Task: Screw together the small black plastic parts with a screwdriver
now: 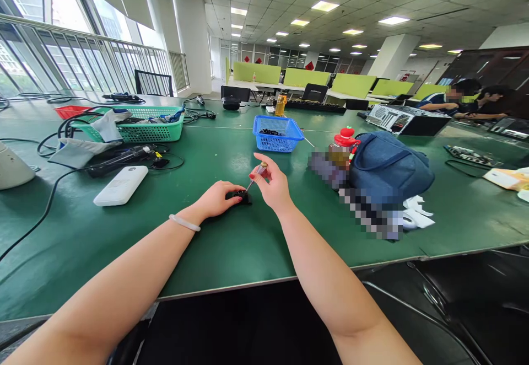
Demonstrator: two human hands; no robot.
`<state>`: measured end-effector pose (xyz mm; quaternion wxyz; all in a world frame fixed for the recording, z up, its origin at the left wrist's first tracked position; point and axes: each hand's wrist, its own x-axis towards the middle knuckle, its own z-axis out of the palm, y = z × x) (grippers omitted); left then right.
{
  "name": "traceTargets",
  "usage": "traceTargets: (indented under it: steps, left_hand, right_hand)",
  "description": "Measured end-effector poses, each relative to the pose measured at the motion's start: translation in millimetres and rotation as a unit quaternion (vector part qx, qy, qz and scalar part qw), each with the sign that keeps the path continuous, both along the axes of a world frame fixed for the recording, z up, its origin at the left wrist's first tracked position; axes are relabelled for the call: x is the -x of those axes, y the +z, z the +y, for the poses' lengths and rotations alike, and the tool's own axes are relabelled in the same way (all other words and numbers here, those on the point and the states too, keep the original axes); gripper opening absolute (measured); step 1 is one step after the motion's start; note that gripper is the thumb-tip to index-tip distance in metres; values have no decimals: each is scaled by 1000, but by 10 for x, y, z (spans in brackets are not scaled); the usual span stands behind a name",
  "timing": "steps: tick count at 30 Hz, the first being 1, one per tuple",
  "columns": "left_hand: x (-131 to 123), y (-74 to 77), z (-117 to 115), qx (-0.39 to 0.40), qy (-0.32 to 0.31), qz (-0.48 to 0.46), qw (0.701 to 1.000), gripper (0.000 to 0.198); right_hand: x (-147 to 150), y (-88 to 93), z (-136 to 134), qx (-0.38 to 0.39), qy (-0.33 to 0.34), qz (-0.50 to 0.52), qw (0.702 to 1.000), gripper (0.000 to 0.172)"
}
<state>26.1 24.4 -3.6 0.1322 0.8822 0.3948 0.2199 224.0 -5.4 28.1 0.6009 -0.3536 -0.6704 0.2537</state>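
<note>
On the green tabletop (231, 243) lies a small black part (244, 198), its exact kind too small to make out. My left hand (218, 198) is closed on its left side, thumb and fingers gripping it against the table. From the right, my right hand (273, 184) is closed around the handle of a screwdriver (250, 183). The screwdriver leans, its shaft slanting down to the left and its tip at the top of the black part. Whether the tip sits in a screw is too small to see.
Beyond my hands stands a blue basket (278, 143) with small black pieces inside. A green basket (152, 132), cables and a white power bank (121, 186) are to the left. At right are a blue bag (390, 164), a red-lidded bottle (342, 147) and a computer case (407, 119); people sit beyond.
</note>
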Motion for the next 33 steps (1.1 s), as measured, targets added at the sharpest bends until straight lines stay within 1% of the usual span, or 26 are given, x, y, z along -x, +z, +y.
traceTargets:
  steps: [5, 9, 12, 18, 23, 30, 33]
  left_hand:
    - [-3, 18, -15, 1, -2, -1, 1000, 37]
    - [-6, 29, -19, 2, 2, 0, 1000, 38]
    - [-7, 27, -15, 5, -1, 1, 1000, 39]
    - [1, 7, -1, 5, -4, -3, 1000, 39]
    - [0, 7, -2, 9, -4, -7, 1000, 39]
    - [-10, 25, -13, 9, 0, 2, 1000, 39]
    - [-10, 22, -11, 6, -3, 0, 1000, 39]
  right_hand:
    - [3, -1, -12, -10, 5, -17, 1000, 43]
    - [-6, -16, -11, -11, -7, -17, 1000, 44]
    - [-9, -20, -13, -9, -13, -20, 1000, 42]
    - [-12, 2, -35, -30, -12, -31, 999, 41]
    - [-20, 10, -34, -21, -21, -44, 999, 41]
    - [-7, 16, -38, -41, 3, -52, 998, 37]
    - [2, 34, -56, -40, -10, -64, 997, 35]
